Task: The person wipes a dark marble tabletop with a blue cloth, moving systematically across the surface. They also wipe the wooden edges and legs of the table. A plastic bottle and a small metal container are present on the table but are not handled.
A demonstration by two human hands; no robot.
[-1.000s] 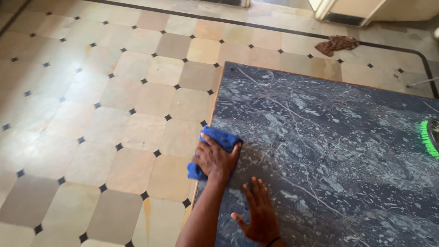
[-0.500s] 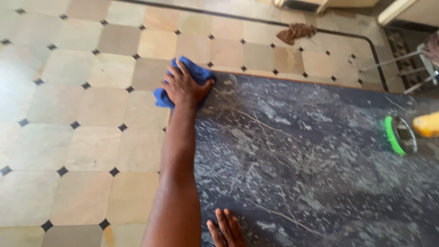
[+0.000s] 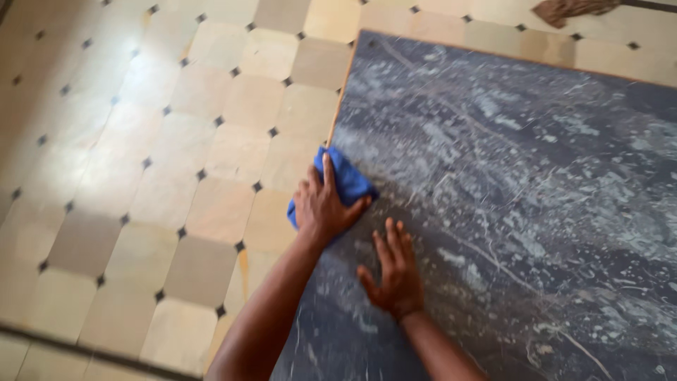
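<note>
Since half a second ago the left hand (image 3: 323, 208) has drawn the blue cloth (image 3: 343, 182) back from the far corner of the desk (image 3: 536, 183) to a spot partway down its left edge, and the right hand (image 3: 396, 274) now shows in full instead of only its fingertips. Left hand lies spread over the cloth, fingers pressing it down on the dark marbled desk top at the wooden edge, part of the cloth hanging past that edge above the tiled floor (image 3: 141, 176). Right hand rests flat and released on the desk just beside the left, fingers spread, grasping nothing. A brown rag (image 3: 568, 8) lies on the floor beyond the desk's far edge
</note>
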